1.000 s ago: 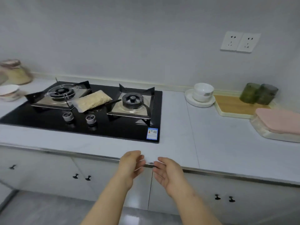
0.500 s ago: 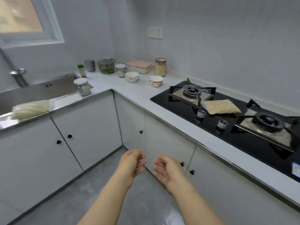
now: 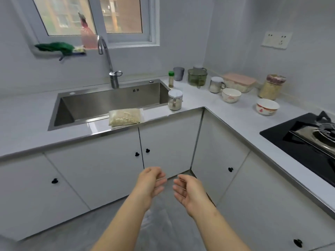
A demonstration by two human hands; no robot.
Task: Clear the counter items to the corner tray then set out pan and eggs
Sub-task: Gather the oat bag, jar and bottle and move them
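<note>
**View swung from the hob (image 3: 299, 142) to the sink (image 3: 108, 100) corner; hands stayed empty**

Half a second earlier the hob filled the right of the view. Now only its left burner showed at the right edge, and the sink sat ahead. The left hand (image 3: 150, 183) and right hand (image 3: 188, 191) kept the same pose, low before the cabinet doors with palms facing each other, near but apart. The fingers (image 3: 159, 179) of both were loose, slightly curled, and grasped nothing.

The items to be cleared stood well beyond the hands on the worktop (image 3: 226, 113). A clear bag of grains (image 3: 125, 117) lay flat on the front rim of the sink. A glass jar with a white lid (image 3: 175, 100) stood just beside the sink's right end. Behind it, near the wall, stood a green-capped bottle (image 3: 171, 79), a grey cup (image 3: 178, 73) and a green glass pot (image 3: 197, 77). Further right were a lidded mug (image 3: 216, 84), a pink-lidded container (image 3: 239, 82) and a cloth-topped jar (image 3: 272, 86). Two bowls stood in front of these: a pale bowl (image 3: 231, 95), and a red-patterned bowl (image 3: 267, 106) nearer the hob.

A curved tap (image 3: 107, 57) rose behind the sink. On the window sill lay a green cloth (image 3: 54, 47) beside a pink bottle (image 3: 88, 37).
</note>
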